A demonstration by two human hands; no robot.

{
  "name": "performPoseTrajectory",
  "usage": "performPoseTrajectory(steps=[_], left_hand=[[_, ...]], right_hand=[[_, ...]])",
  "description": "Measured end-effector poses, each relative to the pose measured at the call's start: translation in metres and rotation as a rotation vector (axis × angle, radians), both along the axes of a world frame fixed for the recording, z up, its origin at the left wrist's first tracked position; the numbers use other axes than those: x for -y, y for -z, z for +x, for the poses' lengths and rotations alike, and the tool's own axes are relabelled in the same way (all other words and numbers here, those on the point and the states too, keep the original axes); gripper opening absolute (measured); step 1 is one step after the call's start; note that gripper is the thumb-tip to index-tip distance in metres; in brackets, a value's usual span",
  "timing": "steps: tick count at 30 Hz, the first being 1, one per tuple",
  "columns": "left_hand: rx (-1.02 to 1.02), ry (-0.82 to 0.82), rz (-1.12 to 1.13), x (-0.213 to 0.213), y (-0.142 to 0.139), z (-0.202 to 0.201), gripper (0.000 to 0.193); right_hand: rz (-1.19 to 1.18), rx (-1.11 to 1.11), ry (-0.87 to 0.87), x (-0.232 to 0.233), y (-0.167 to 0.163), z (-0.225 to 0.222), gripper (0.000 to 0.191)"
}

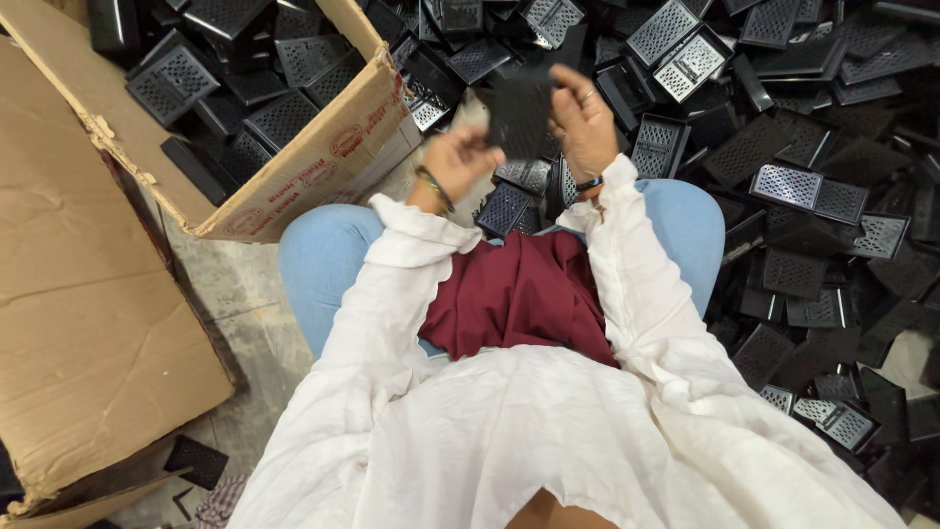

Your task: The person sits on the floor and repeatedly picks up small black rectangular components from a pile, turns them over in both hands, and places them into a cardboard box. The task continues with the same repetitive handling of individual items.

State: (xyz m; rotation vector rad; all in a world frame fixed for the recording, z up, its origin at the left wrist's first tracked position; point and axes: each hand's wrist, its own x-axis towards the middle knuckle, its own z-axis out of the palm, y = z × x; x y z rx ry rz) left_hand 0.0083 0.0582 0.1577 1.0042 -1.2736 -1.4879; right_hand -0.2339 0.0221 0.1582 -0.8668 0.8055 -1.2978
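Between the two raised hands, at about twelve o'clock from the person's lap, a black perforated plastic panel (521,116) is held up off the pile. The right hand (584,122) closes on the panel's right edge, fingers curled over the top and thumb at the near side, a ring on one finger and a dark band at the wrist. The left hand (458,159), wearing a bangle, is closed loosely, and its fingertips meet the panel's lower left corner at roughly its two o'clock. Held this way, pinched at opposite sides with its face toward the person, the panel seems lifted for a look or for fitting, though that is only a judgement. Just below the hands, at six o'clock, more grated pieces (511,204) lie on the floor between the knees, which are in pale blue trousers (318,257). A maroon cloth (524,294) rests in the lap under white sleeves (627,284). Out at three o'clock a deep heap of black panels and housings (813,186) spreads over the floor, tumbled at all angles, likely dumped loose for picking. At ten o'clock an open cardboard box (323,157) holds more of the same pieces (230,88), lying loosely rather than stacked. At eight o'clock a flattened sheet of cardboard (88,323) lies on the concrete floor (230,294).
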Motion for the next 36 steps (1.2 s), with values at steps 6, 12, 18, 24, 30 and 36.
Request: performPoseTrajectory(steps=[6,12,18,24,30,36], left_hand=[[-0.550,-0.402,0.039,0.021,-0.124,0.079,0.034],[-0.304,-0.379,0.031,0.002,-0.032,0.034,0.033],[0.307,-0.430,0.376,0.022,0.074,0.007,0.054],[-0.056,-0.666,0.233,0.044,0.058,0.006,0.074],[-0.129,-0.649,0.243,0.036,0.057,0.000,0.080],[-0.288,-0.552,0.330,0.044,0.067,0.014,0.061]], right_hand=[[-0.132,-0.903,0.059,0.028,-0.018,0.032,0.044],[-0.598,-1.316,0.023,0.063,-0.006,0.156,0.037],[-0.620,-1.131,0.181,0.081,-0.006,0.177,0.030],[-0.525,-0.785,-0.467,0.029,-0.023,0.116,0.031],[-0.453,-1.001,-0.064,0.089,-0.023,0.097,0.033],[-0.759,-1.679,0.117,0.128,-0.011,0.129,0.038]])
